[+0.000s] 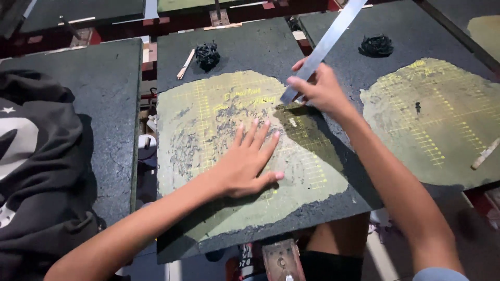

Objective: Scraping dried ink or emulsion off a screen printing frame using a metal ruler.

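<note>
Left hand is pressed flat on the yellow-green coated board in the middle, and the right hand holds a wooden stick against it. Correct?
Not quite. The head view shows the right hand holding a long flat metal strip, not a wooden stick. The rest stands: the left hand lies flat on the yellow-green coated board in the middle.

No packages, signs or display screens in view. One possible label: a small dark strip (245,260) with white print, just under the near edge of the middle board (234,47). It is too small to tell whether it is a sticker or a printed part. Yellow grid lines and handwritten yellow marks lie on that board's pale green patch (182,104). A similar yellow grid lies on the pale patch (416,135) of the right board (411,31). Both are drawn straight onto the surface, not stuck on.
</note>
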